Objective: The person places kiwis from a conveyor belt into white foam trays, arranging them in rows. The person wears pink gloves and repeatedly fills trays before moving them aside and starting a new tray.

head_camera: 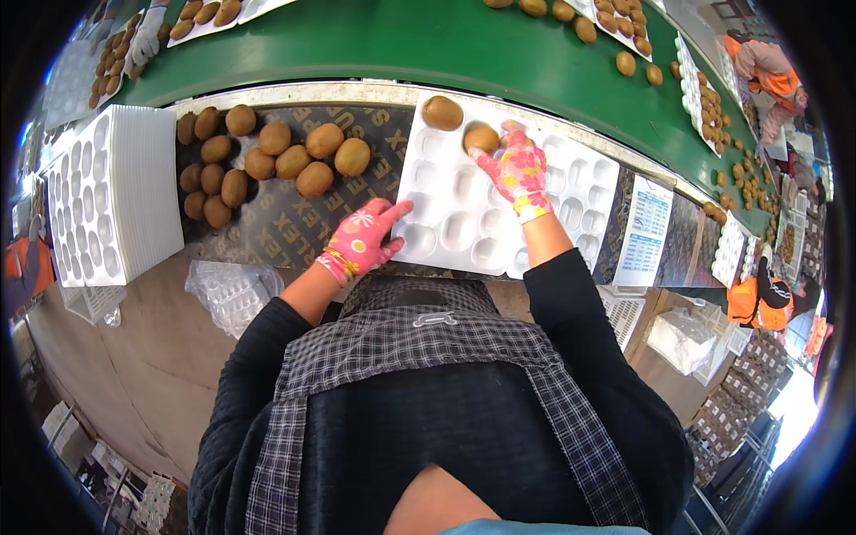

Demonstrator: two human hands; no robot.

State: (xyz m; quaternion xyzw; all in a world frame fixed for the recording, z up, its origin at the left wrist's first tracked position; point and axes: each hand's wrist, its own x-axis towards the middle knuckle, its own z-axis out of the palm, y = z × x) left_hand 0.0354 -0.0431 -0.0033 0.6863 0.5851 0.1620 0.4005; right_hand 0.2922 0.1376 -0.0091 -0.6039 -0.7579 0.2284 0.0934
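Observation:
My left hand [364, 241], in a pink floral glove, rests its spread fingertips at the left edge of a white moulded fruit tray [457, 231] and holds nothing. In a matching glove, my right hand [516, 167] has its fingers on a kiwifruit [481, 138] in the tray's upper row; another fruit shows partly behind its fingers. A further kiwifruit [442, 113] sits in the tray's top left cup. Left of the tray, several loose kiwifruit [292, 161] lie on the dark printed board [294, 231].
A tall stack of white trays [144, 194] stands at the left. Beyond the ledge [301, 92] runs a green conveyor belt [414, 50] with trays and loose kiwifruit. A printed sheet [643, 231] lies right of my tray. Another person's gloved hand [145, 43] is at the upper left.

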